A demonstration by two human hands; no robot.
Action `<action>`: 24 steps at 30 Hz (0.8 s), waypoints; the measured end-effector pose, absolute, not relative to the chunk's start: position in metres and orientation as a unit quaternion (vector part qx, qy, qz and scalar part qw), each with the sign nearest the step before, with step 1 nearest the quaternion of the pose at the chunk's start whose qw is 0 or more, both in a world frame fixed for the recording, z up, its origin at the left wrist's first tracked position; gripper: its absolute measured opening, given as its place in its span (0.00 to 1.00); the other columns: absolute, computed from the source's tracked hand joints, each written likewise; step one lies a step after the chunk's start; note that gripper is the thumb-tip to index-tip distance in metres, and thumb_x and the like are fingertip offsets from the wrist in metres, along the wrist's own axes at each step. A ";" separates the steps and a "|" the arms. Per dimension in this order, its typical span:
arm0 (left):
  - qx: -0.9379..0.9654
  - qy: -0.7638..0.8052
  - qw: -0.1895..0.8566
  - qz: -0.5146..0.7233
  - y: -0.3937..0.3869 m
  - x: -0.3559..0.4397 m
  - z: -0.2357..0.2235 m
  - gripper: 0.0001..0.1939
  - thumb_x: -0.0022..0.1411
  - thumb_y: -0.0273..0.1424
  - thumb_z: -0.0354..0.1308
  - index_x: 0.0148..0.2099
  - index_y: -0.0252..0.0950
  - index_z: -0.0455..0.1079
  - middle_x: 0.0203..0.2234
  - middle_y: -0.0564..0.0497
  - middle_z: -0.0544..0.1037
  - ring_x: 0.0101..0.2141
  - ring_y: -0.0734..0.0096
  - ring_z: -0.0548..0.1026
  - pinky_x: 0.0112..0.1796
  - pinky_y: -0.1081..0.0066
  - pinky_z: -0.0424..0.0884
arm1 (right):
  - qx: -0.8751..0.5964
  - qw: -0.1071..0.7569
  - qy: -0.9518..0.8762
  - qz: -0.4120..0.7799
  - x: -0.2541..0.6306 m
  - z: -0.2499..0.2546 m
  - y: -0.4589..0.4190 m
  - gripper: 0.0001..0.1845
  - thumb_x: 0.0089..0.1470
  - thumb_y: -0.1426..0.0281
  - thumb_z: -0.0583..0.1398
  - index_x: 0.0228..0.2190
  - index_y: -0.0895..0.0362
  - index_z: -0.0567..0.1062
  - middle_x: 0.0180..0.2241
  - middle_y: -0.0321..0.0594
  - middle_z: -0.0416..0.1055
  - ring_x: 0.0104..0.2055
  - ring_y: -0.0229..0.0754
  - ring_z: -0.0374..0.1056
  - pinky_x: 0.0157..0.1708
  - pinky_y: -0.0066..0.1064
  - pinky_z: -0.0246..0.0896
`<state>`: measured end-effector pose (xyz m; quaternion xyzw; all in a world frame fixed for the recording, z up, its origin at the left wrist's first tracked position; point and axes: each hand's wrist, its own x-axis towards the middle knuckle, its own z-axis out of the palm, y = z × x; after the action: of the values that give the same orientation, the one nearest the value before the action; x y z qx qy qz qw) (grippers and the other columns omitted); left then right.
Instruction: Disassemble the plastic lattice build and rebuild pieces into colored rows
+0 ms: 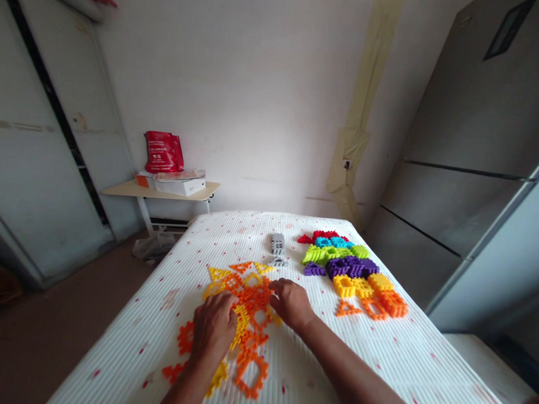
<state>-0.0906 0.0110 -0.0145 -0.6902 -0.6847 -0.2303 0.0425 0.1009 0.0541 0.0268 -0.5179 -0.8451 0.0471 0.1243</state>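
Loose interlocking building tiles, orange [251,295] and yellow [241,322], lie spread in a cluster on the white quilted bed cover [158,308]. My left hand [214,323] is at the cluster's left side, its fingers bent and closed at the edge of an orange tile. From the right, my right hand [291,299] reaches in with curled fingers, thumb and fingertips at the edge of the orange tiles. Both palms face down, so much of each grip is hidden. An orange ring-shaped tile [251,375] lies nearest to me between my forearms.
Stacked tiles in purple [350,267], green [328,254], blue [332,242], red [325,234], yellow and orange [393,304] stand to the right. A grey stack [277,246] sits farther back. Beyond the bed is a small table [117,189] with a red bag [164,152]; a fridge [453,122] stands right.
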 end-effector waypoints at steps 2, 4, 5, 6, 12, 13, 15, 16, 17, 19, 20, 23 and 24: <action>-0.689 -0.686 0.042 -0.230 0.011 -0.091 -0.016 0.16 0.53 0.19 0.49 0.40 0.40 0.71 0.41 0.51 0.77 0.44 0.66 0.71 0.45 0.65 0.62 | -0.528 0.088 -0.844 0.032 0.084 0.023 0.061 0.14 0.52 0.72 0.54 0.40 0.57 0.73 0.34 0.46 0.75 0.35 0.44 0.71 0.33 0.29 0.64; -0.690 -0.685 0.040 -0.230 0.011 -0.091 -0.015 0.16 0.53 0.20 0.49 0.40 0.40 0.71 0.41 0.51 0.77 0.44 0.67 0.71 0.45 0.66 0.62 | -0.541 0.066 -0.839 0.016 0.072 0.017 0.066 0.14 0.51 0.74 0.53 0.39 0.59 0.73 0.34 0.48 0.75 0.34 0.46 0.72 0.32 0.31 0.64; -0.691 -0.684 0.039 -0.230 0.011 -0.091 -0.015 0.16 0.54 0.20 0.49 0.40 0.40 0.70 0.41 0.51 0.78 0.44 0.67 0.71 0.45 0.66 0.62 | -0.546 0.059 -0.836 0.011 0.068 0.014 0.068 0.14 0.51 0.75 0.53 0.39 0.60 0.73 0.34 0.50 0.75 0.34 0.47 0.72 0.32 0.33 0.65; -0.693 -0.682 0.038 -0.230 0.011 -0.091 -0.014 0.16 0.54 0.20 0.48 0.40 0.41 0.70 0.41 0.51 0.78 0.44 0.66 0.71 0.45 0.66 0.63 | -0.549 0.055 -0.834 0.008 0.065 0.012 0.069 0.14 0.51 0.76 0.53 0.39 0.61 0.72 0.35 0.51 0.74 0.34 0.48 0.72 0.31 0.34 0.65; -0.708 -0.664 0.040 -0.238 0.013 -0.095 -0.013 0.15 0.55 0.22 0.46 0.40 0.38 0.72 0.41 0.48 0.78 0.43 0.62 0.73 0.45 0.63 0.64 | -0.558 0.042 -0.829 0.003 0.062 0.006 0.070 0.16 0.51 0.79 0.51 0.42 0.62 0.70 0.35 0.51 0.73 0.34 0.47 0.72 0.30 0.33 0.65; -0.710 -0.661 0.047 -0.237 0.014 -0.096 -0.014 0.15 0.55 0.22 0.46 0.40 0.39 0.72 0.41 0.48 0.78 0.43 0.62 0.73 0.44 0.63 0.65 | -0.555 0.047 -0.830 0.004 0.064 0.005 0.070 0.15 0.50 0.78 0.52 0.41 0.61 0.70 0.35 0.50 0.73 0.34 0.46 0.71 0.30 0.33 0.65; -0.714 -0.657 0.063 -0.235 0.016 -0.098 -0.017 0.15 0.55 0.24 0.46 0.40 0.40 0.72 0.40 0.49 0.78 0.43 0.62 0.73 0.43 0.64 0.66 | -0.546 0.074 -0.835 0.004 0.072 0.006 0.070 0.15 0.49 0.78 0.53 0.40 0.60 0.70 0.35 0.48 0.73 0.33 0.44 0.71 0.30 0.31 0.65; -0.714 -0.656 0.069 -0.235 0.016 -0.099 -0.019 0.15 0.55 0.24 0.46 0.40 0.40 0.72 0.40 0.49 0.79 0.42 0.61 0.74 0.43 0.64 0.66 | -0.541 0.094 -0.836 0.002 0.078 0.007 0.069 0.14 0.48 0.78 0.53 0.39 0.60 0.70 0.35 0.46 0.73 0.33 0.43 0.70 0.30 0.30 0.64; -0.714 -0.655 0.074 -0.237 0.017 -0.099 -0.020 0.15 0.55 0.25 0.46 0.40 0.39 0.72 0.40 0.49 0.79 0.42 0.61 0.74 0.42 0.64 0.66 | -0.535 0.115 -0.837 -0.002 0.088 0.010 0.068 0.14 0.48 0.78 0.53 0.37 0.59 0.71 0.34 0.45 0.72 0.33 0.42 0.70 0.31 0.29 0.64; -0.713 -0.652 0.082 -0.244 0.018 -0.100 -0.022 0.16 0.56 0.25 0.44 0.40 0.38 0.72 0.40 0.48 0.78 0.42 0.61 0.74 0.42 0.63 0.66 | -0.525 0.154 -0.837 -0.011 0.113 0.017 0.064 0.14 0.47 0.79 0.53 0.36 0.58 0.72 0.33 0.42 0.72 0.33 0.40 0.69 0.33 0.27 0.62; -0.714 -0.649 0.086 -0.249 0.018 -0.101 -0.023 0.16 0.56 0.26 0.44 0.40 0.38 0.72 0.40 0.47 0.78 0.42 0.60 0.74 0.42 0.63 0.66 | -0.521 0.169 -0.837 -0.015 0.130 0.021 0.060 0.15 0.46 0.79 0.52 0.36 0.58 0.72 0.33 0.42 0.72 0.33 0.40 0.68 0.33 0.26 0.62; -0.715 -0.637 0.095 -0.273 0.016 -0.101 -0.021 0.15 0.57 0.27 0.43 0.39 0.37 0.72 0.40 0.46 0.78 0.42 0.59 0.74 0.43 0.62 0.66 | -0.514 0.193 -0.835 -0.024 0.188 0.028 0.048 0.17 0.45 0.81 0.53 0.37 0.57 0.73 0.32 0.41 0.71 0.34 0.39 0.68 0.34 0.25 0.60; -0.717 -0.629 0.098 -0.284 0.015 -0.100 -0.019 0.15 0.57 0.27 0.43 0.39 0.37 0.72 0.39 0.45 0.79 0.42 0.59 0.74 0.43 0.62 0.66 | -0.519 0.194 -0.832 -0.024 0.208 0.028 0.044 0.17 0.45 0.81 0.53 0.37 0.57 0.73 0.31 0.40 0.71 0.33 0.38 0.68 0.33 0.25 0.60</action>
<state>-0.1004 0.0147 -0.0188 -0.7169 -0.6292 -0.2836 0.0982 0.2080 0.0442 0.0285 -0.5187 -0.8323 -0.0238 0.1939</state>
